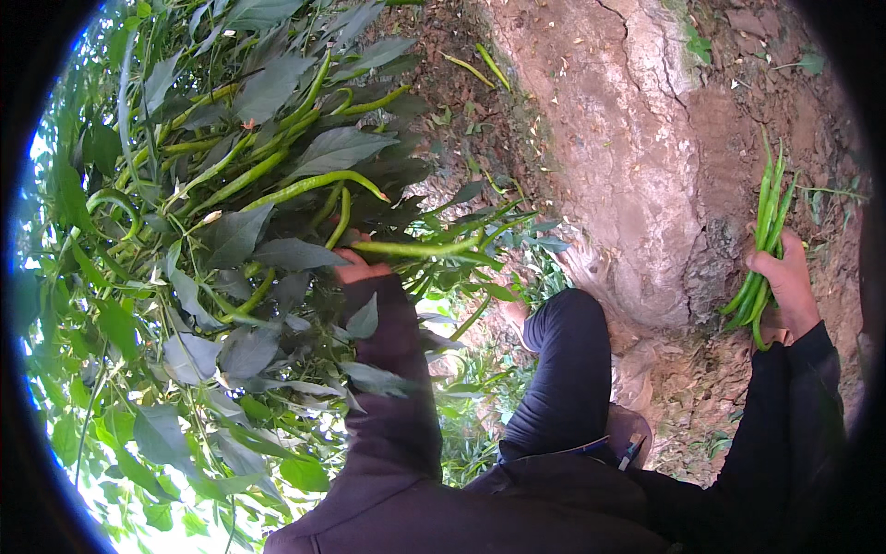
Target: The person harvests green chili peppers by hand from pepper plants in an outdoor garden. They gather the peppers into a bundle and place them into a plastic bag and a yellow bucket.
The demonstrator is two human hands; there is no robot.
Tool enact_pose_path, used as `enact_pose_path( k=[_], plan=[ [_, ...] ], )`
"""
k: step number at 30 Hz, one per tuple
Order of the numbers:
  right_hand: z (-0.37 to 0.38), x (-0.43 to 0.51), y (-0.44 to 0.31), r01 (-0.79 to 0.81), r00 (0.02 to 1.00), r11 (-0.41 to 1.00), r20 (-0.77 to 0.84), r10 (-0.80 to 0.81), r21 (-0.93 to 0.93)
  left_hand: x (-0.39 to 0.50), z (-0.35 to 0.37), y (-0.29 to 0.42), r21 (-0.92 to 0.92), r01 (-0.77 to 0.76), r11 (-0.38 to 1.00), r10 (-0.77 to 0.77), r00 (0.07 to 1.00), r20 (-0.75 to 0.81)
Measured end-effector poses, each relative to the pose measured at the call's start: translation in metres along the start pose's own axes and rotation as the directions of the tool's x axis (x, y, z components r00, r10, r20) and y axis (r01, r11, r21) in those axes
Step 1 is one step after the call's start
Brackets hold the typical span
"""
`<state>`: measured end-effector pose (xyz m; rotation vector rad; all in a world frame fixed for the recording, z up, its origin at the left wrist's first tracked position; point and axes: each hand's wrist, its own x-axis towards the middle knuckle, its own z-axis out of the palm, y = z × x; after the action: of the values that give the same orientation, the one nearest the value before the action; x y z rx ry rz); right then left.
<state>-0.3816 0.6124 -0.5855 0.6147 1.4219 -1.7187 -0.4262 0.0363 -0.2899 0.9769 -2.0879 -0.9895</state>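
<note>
My left hand (360,266) reaches in among the leaves of a pepper plant (277,166); its fingers are mostly hidden by foliage, and whether they grip anything does not show. A long green chili pepper (415,247) lies just above and beside it. Many more long peppers hang higher up among the leaves. Off to the right, my right hand (782,270) is closed around a bunch of long green chili peppers (765,228), the thumb across them, their ends sticking out above and below the fist.
Two loose chili peppers (493,67) lie on the soil at the top centre. A raised, cracked earth ridge (616,159) runs between the hands. My bent knee (571,332) is below it. Dense foliage fills the left side.
</note>
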Motion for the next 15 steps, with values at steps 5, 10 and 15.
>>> enact_pose_path(
  k=[5,10,15],
  plan=[
    [0.001,0.000,0.002,0.034,0.999,0.999,-0.014,-0.035,-0.036,-0.029,-0.013,0.017,-0.186,0.350,0.918,-0.328,0.934,0.140],
    [0.001,0.001,0.006,0.030,0.998,0.994,-0.054,-0.036,-0.102,-0.034,-0.018,0.028,-0.145,0.330,0.933,-0.326,0.944,0.049],
    [0.000,0.002,0.004,0.020,0.998,0.986,-0.061,-0.031,-0.168,-0.022,-0.035,0.038,-0.130,0.349,0.928,-0.344,0.937,0.055]
  ],
)
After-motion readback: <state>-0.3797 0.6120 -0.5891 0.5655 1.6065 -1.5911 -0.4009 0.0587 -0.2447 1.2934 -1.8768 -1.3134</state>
